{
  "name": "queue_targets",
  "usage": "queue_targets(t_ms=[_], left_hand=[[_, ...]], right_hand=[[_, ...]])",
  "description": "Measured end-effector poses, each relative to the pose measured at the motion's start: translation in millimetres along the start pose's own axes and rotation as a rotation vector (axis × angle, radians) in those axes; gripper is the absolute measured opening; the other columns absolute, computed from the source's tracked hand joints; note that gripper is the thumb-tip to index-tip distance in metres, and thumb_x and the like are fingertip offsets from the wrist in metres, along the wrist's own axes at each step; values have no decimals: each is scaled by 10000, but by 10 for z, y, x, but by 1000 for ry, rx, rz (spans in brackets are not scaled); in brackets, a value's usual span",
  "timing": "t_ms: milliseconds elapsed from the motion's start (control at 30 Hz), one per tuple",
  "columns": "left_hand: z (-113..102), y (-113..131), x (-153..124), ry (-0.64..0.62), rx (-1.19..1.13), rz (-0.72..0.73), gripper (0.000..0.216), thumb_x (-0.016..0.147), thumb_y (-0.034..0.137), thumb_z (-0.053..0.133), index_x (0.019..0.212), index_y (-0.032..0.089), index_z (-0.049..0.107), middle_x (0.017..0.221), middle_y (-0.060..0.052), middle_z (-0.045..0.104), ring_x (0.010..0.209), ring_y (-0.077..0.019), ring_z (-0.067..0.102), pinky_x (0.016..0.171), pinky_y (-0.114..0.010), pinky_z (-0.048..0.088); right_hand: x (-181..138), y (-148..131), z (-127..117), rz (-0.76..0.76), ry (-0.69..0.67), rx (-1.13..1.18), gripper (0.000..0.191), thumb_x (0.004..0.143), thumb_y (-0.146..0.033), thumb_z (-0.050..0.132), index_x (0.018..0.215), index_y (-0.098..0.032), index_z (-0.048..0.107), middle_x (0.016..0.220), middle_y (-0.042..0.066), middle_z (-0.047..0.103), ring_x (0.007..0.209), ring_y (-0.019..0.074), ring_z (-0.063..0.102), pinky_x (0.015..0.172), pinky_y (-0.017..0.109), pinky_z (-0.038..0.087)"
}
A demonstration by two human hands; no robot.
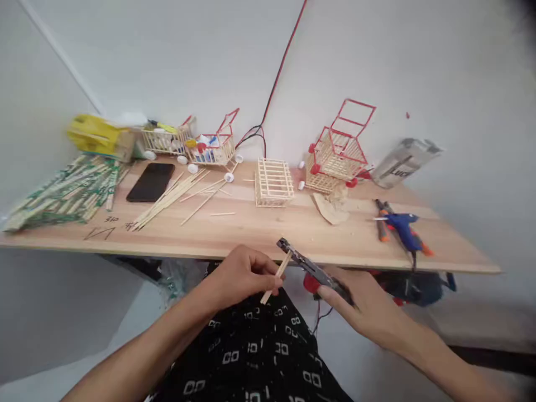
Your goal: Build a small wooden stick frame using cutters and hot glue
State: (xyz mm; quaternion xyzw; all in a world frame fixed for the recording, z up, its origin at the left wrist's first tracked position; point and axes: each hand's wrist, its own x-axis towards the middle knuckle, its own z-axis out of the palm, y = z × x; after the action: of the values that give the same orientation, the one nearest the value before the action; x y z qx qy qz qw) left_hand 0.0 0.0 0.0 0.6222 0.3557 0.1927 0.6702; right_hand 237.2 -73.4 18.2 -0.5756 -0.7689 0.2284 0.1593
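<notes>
Pale wall [201, 61], then a wooden table [247, 230] right across. On the tabletop, at left, a heap of green-marked sticks [79, 192]; at right, stacked miniature carts [337, 153]. Below the front edge, a black patterned lap [251, 349]. Above the lap: right hand [366, 301] wrapped around a dark tool [314, 271]; left hand [247, 273], thumb and fingers pinched on short pale sticks [283, 264], upper ends at the tool's tip.

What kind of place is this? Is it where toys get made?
It looks like a craft table, maybe in a small workshop, though I can't be sure. The glue gun, loose sticks and little carts made of thin sticks suggest it.
</notes>
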Motion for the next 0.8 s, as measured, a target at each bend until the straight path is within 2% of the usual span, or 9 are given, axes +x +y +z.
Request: queue_targets(t_ms=[267, 567, 633, 800], left_hand=[[12, -16, 18, 7, -21, -40, 148, 705, 253, 670, 731, 116, 722, 643, -42, 684, 538, -92, 516, 528, -210, 343], [-4, -41, 114, 8, -57, -22, 168, 690, 279, 699, 728, 117, 721, 620, -44, 679, 497, -82, 486, 508, -204, 358], [-7, -49, 124, 3, -65, -23, 169, 690, 279, 703, 724, 114, 719, 621, -47, 681, 496, -81, 487, 505, -201, 358], [-25, -97, 153, 7, -92, -9, 166, 692, 274, 719, 723, 111, 718, 619, -46, 681, 502, -79, 510, 507, -193, 377]], right_hand=[[27, 15, 39, -22, 29, -14, 380, 920, -465, 422, 799, -185, 648, 697, 67, 669, 732, 247, 654, 702, 350, 532], [75, 30, 6, -29, -16, 78, 309, 934, -410, 426, 945, -194, 646, 1006, 66, 692, 981, 260, 625, 874, 396, 487], [82, 21, -1, -27, -23, 80, 311, 936, -406, 423, 950, -197, 654, 989, 63, 696, 974, 257, 628, 867, 391, 490], [105, 47, 34, -50, 7, 18, 382, 938, -431, 392, 821, -194, 667, 860, 63, 701, 887, 247, 651, 852, 387, 487]])
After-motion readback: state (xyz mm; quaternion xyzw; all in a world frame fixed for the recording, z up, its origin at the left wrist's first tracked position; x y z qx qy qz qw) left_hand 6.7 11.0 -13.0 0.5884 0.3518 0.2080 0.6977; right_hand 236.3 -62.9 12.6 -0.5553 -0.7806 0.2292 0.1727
